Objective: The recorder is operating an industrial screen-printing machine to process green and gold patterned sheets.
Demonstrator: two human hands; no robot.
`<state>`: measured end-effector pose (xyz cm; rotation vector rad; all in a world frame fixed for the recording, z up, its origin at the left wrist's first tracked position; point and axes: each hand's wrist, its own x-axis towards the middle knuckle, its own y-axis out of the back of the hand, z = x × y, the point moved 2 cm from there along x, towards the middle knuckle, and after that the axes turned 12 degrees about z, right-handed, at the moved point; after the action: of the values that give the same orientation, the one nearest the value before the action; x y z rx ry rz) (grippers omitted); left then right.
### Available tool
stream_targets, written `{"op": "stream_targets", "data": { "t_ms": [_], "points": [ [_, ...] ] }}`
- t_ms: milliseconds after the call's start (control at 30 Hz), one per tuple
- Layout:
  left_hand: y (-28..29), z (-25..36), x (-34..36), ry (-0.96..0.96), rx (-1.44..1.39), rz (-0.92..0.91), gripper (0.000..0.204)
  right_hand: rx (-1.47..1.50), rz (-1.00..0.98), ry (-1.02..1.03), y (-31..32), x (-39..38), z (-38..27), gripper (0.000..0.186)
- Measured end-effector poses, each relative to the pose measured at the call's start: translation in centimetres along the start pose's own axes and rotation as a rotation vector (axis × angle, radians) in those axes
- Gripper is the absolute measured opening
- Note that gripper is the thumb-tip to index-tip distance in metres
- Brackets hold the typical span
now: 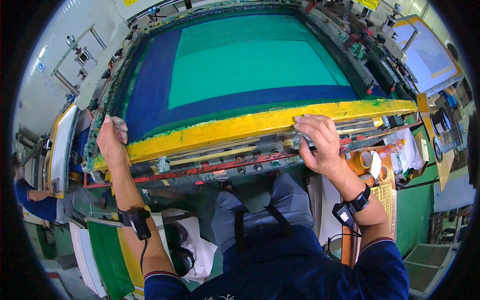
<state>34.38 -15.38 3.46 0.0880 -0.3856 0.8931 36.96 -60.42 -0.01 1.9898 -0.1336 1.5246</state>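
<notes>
My hands are set wide apart on a large frame (215,132) lying before me: the right hand (321,142) clasps its yellow front bar, while the left hand (113,142) touches the left end, its grip unclear. Likely heavy and stiff, it is best held by that bar, sparing the delicate-looking green-and-navy screen (250,67).

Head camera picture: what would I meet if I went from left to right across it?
Yellow-edged white panel, left hand, right hand, orange roll, tilted pale board.
</notes>
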Motion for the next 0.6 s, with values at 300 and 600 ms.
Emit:
{"op": "stream_targets", "data": {
  "t_ms": [300, 600],
  "points": [
    [0.4, -0.7, 0.3, -0.007, 0.099, 0.084, 0.037, 0.026, -0.007, 0.033, 0.5, -0.3, 0.2, 0.038],
    [0.7, -0.7, -0.1, -0.129, 0.085, 0.022, 0.037, 0.079, -0.062, 0.113, 2.6, -0.8, -1.4, 0.040]
  ]
}}
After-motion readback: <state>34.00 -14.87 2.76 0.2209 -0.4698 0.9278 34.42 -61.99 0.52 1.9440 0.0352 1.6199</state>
